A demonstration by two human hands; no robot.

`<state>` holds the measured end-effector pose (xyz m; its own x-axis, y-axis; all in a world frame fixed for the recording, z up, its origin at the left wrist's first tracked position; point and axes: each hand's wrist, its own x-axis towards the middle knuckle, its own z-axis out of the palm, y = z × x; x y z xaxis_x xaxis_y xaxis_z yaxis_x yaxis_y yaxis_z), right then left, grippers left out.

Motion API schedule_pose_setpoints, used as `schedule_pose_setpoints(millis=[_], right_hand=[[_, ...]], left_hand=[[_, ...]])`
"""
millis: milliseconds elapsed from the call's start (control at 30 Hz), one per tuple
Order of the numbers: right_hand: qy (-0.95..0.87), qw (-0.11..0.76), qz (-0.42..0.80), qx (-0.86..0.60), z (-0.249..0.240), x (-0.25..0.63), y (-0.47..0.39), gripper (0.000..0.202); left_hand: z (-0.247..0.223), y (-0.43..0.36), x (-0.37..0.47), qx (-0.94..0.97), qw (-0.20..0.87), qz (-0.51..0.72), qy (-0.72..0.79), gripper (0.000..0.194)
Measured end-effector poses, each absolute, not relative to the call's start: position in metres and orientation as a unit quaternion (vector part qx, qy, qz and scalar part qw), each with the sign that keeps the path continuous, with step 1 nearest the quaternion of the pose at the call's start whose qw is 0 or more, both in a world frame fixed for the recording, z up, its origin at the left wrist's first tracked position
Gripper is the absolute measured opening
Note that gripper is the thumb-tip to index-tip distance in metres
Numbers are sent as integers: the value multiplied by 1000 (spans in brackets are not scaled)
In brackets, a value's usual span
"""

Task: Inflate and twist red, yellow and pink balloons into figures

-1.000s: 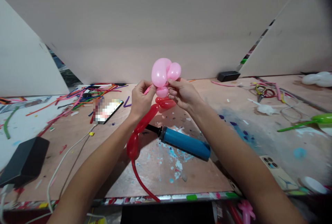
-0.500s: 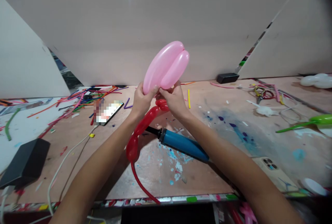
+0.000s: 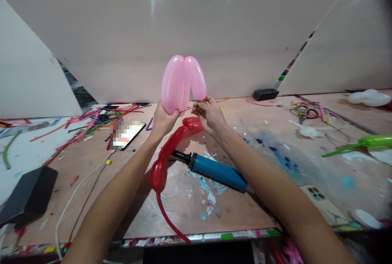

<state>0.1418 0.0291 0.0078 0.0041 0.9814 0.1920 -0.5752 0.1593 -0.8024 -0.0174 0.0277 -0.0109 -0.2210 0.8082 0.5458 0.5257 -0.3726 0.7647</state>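
A pink balloon (image 3: pixel 171 82), twisted into long bubbles joined at the top, is held upright above the table. My left hand (image 3: pixel 165 119) is closed around its lower left end, the thumb pressing at the base. My right hand (image 3: pixel 211 113) pinches the balloon's thin pink end, pulled out at the lower right, close under the right bubble. Below the hands a red twisted balloon (image 3: pixel 157 174) lies on the table, its thin tail curving toward the front edge. Beside it rests a blue hand pump (image 3: pixel 217 172) with a black nozzle, partly under my right forearm.
A lit phone (image 3: pixel 130 135) with a cable lies left, near loose uninflated balloons (image 3: pixel 101 119). A dark block (image 3: pixel 29 194) stands front left. At right are scissors (image 3: pixel 306 113), a green balloon (image 3: pixel 373 140), a white balloon (image 3: pixel 369 97) and another phone (image 3: pixel 324 205). A white panel (image 3: pixel 196 31) stands behind.
The pink balloon has turned more upright and shifted left, its right bubble swinging apart at the bottom. My right hand has moved away from the left, drawing out the thin end.
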Motion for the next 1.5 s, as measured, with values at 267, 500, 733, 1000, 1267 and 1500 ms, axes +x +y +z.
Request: schedule_pose_setpoints(millis=[267, 500, 733, 1000, 1267, 1500], right_hand=[[-429, 685, 521, -275, 30, 180, 38, 25], [-499, 606, 507, -356, 35, 223, 47, 23], [-551, 544, 480, -411, 16, 227, 58, 11], [-698, 373, 378, -480, -7, 215, 60, 37], [-748, 329, 496, -293, 0, 203, 47, 26], [-655, 400, 566, -302, -5, 204, 56, 21]], left_hand=[[-14, 40, -43, 600, 56, 526, 600, 43], [-24, 61, -85, 588, -13, 555, 588, 51], [-30, 65, -103, 568, -23, 564, 599, 53], [-22, 36, -71, 690, -198, 456, 526, 54], [-37, 34, -34, 841, -131, 347, 394, 54], [-34, 40, -56, 790, -132, 309, 513, 38]])
